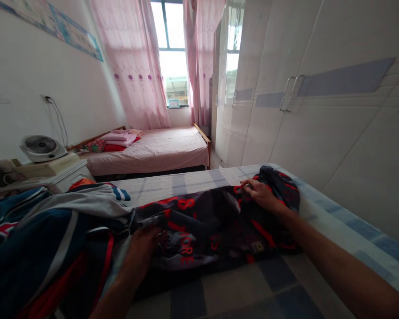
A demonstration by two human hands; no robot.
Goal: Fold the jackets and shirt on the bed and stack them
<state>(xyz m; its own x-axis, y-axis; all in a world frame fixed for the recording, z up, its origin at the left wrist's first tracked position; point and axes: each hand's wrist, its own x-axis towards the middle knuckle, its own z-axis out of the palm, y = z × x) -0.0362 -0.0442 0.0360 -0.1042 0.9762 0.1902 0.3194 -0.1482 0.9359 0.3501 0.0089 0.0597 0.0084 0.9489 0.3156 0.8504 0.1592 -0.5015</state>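
A black garment with red lettering [216, 235] lies stretched across the bed in front of me, its right end bunched into folds. My right hand [261, 193] pinches the cloth along the far edge, close to that bunched end. Near the left end, my left hand [144, 248] has its fingers curled onto the garment's cloth; they are dark and partly blurred. A heap of clothes [60, 239] rests just left of my left hand, with dark blue, grey, white and red pieces in it. Part of the garment's near edge lies in shadow.
Under the clothes is a bed with a blue-and-white checked sheet [232, 288]. A second bed with a pink sheet [166, 146] stands by the window, with folded bedding [119, 139] on it. At left a small fan [41, 146] sits on a cabinet. White wardrobes [319, 133] line the right side.
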